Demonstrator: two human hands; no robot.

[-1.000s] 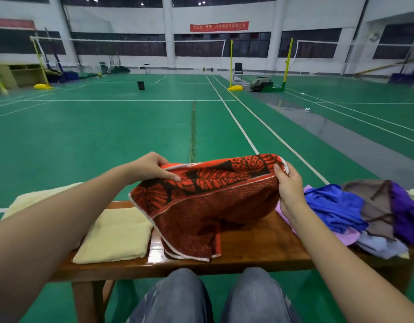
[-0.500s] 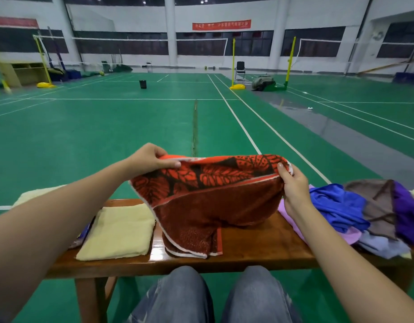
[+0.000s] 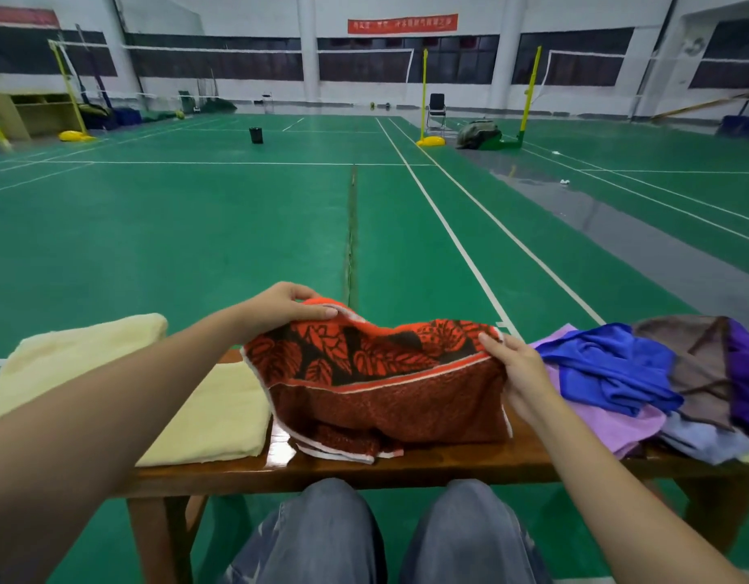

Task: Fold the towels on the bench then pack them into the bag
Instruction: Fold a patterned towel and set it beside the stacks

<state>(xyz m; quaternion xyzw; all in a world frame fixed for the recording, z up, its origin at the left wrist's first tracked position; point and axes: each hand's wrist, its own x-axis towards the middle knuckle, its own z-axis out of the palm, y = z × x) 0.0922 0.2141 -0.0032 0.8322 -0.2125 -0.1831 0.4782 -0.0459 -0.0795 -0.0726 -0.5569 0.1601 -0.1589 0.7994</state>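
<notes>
Left hand (image 3: 280, 307): thumb and fingers curled, pinching the top left corner of the red towel (image 3: 385, 385). The corner is raised above the rest of the edge.

Right hand (image 3: 520, 368): fingers curled round the towel's top right corner, thumb on the near face.

Red towel: leaf pattern along the upper band, plain red below a white stripe. It is held up between the two hands, with the top edge sagging in the middle. Its lower part rests bunched on the wooden bench (image 3: 448, 461), at the middle.

Left of it, just beside: a folded yellow towel (image 3: 212, 415), flat on the bench. A second yellow towel (image 3: 77, 351) lies further left.

Right of it: a loose pile of towels, with a blue one (image 3: 609, 368) on top of a pink one (image 3: 617, 423), then a brown one (image 3: 680, 356) and a purple one (image 3: 748, 373). The right wrist overlaps the pink one.

Knees in jeans (image 3: 322, 533) are at the near edge of the bench.
</notes>
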